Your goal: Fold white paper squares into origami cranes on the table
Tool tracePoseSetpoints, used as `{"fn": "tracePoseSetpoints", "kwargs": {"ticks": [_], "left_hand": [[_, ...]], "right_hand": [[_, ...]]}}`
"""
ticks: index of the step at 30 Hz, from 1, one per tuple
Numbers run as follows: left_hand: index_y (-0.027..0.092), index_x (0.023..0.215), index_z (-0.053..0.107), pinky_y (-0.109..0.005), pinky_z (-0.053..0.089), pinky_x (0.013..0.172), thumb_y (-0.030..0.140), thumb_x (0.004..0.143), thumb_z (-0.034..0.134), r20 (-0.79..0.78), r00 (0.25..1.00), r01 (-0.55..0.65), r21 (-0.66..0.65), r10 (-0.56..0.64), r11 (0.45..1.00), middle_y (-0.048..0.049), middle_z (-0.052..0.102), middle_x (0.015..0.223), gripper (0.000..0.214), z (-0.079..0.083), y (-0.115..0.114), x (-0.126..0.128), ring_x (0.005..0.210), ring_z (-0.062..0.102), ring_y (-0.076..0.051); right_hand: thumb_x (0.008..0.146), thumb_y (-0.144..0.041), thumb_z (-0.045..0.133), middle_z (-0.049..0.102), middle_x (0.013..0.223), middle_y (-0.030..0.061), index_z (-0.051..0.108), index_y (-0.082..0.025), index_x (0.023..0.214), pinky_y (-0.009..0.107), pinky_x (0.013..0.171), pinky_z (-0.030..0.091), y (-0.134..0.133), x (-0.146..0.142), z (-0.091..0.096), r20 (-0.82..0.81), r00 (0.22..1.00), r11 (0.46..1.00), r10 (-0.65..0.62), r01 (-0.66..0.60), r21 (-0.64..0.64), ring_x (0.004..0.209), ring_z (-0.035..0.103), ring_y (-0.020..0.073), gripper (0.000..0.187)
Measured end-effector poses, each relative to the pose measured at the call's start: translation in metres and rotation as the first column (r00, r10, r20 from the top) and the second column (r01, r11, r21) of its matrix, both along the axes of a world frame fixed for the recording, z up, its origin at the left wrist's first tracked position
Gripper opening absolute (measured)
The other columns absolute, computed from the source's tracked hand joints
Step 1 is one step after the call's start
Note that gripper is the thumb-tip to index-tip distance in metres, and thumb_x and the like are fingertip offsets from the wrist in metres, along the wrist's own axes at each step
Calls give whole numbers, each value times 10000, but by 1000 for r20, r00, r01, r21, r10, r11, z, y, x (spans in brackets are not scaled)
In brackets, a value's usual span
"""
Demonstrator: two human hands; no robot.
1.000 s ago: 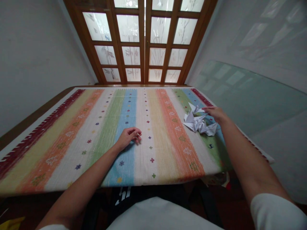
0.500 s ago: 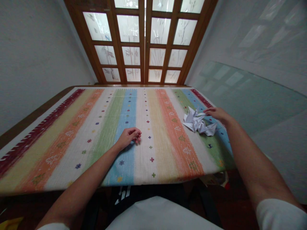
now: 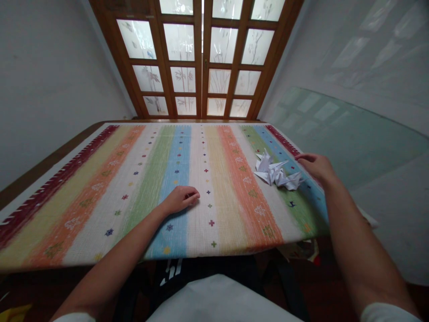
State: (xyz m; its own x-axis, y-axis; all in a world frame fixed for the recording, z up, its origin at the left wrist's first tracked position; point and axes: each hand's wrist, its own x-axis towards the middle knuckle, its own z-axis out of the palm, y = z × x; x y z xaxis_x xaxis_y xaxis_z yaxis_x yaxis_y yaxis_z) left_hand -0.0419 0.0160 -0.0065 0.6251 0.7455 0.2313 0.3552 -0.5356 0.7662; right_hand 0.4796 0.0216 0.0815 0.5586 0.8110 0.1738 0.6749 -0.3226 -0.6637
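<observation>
Several folded white paper cranes (image 3: 288,180) sit bunched together on the right part of the striped tablecloth (image 3: 231,214), wings and points overlapping. Just to the right of them is my right hand (image 3: 317,167), apart from the paper. Its fingers reach leftward, loosely bent, and nothing shows between them. My left hand (image 3: 181,199) rests over the blue and white stripes near the middle of the cloth. Its fingers are curled in with the tips close together, and I see nothing in them.
Wooden doors (image 3: 203,67) with frosted panes stand beyond the table's far edge. A pale glass panel (image 3: 335,129) leans along the right wall. Below the table's near edge are dark chair parts (image 3: 284,286) and my lap.
My right hand has drawn away from the paper cranes to the right. My left hand has shifted slightly and turned, its fingers curled. The cranes remain about where they were.
</observation>
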Motion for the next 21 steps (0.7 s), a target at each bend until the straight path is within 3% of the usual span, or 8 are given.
{"fn": "tracePoseSetpoints", "kwargs": {"ticks": [4, 9, 12, 14, 16, 18, 21], "left_hand": [[230, 865, 783, -301, 468, 714, 368, 992, 601, -126, 991, 54, 122, -38, 991, -69, 742, 819, 261, 3, -3, -1, 719, 664, -207], [216, 953, 773, -304, 465, 715, 372, 1027, 575, -358, 930, 152, 180, -80, 972, -85, 746, 952, 262, 12, -15, -1, 762, 672, -209], [198, 972, 757, -359, 520, 838, 387, 1011, 625, -458, 886, 181, 200, -71, 963, -107, 738, 1025, 233, 18, -33, 0, 899, 699, -259], [188, 1119, 739, -412, 535, 963, 400, 1016, 637, -508, 861, 155, 208, -29, 966, -137, 723, 1204, 257, 19, -48, 0, 1061, 701, -292], [201, 1328, 680, -533, 457, 1148, 423, 1026, 641, -558, 828, 102, 257, 61, 961, -160, 667, 1395, 377, 16, -62, -1, 1322, 613, -355], [228, 1491, 588, -634, 362, 1232, 478, 1036, 631, -602, 791, 77, 276, 109, 958, -175, 580, 1549, 521, 8, -72, -3, 1476, 500, -390], [265, 1595, 499, -654, 283, 1291, 528, 1063, 581, -609, 784, 63, 272, 121, 960, -164, 444, 1694, 599, -6, -77, -8, 1585, 386, -382]], "right_hand": [[844, -222, 668, 802, 991, 146, 761, -224, 872, 431, 919, 521, -22, -12, -3, 10, 1000, 996, 20, -21, 88, 936, 722, 306, 97], [846, -327, 647, 811, 994, 154, 755, -281, 866, 479, 890, 570, -56, -27, -10, -6, 996, 982, 89, -87, 168, 962, 750, 379, 120], [833, -377, 653, 813, 969, 136, 766, -310, 849, 474, 897, 587, -76, -35, -22, 30, 993, 976, 117, -121, 179, 970, 759, 379, 133], [844, -419, 643, 810, 940, 119, 775, -303, 859, 468, 858, 604, -89, -41, -33, 60, 982, 961, 179, -188, 205, 932, 765, 363, 177], [863, -448, 622, 802, 892, 111, 780, -265, 882, 468, 804, 611, -100, -49, -47, 143, 960, 935, 241, -269, 232, 856, 762, 342, 243], [907, -427, 601, 806, 988, 115, 785, -233, 938, 486, 907, 599, -110, -57, -62, 322, 911, 893, 258, -352, 281, 961, 760, 332, 269], [986, -377, 551, 777, 1121, 136, 773, -225, 1013, 543, 991, 572, -121, -64, -79, 487, 849, 854, 204, -397, 335, 1061, 732, 336, 270]]}}
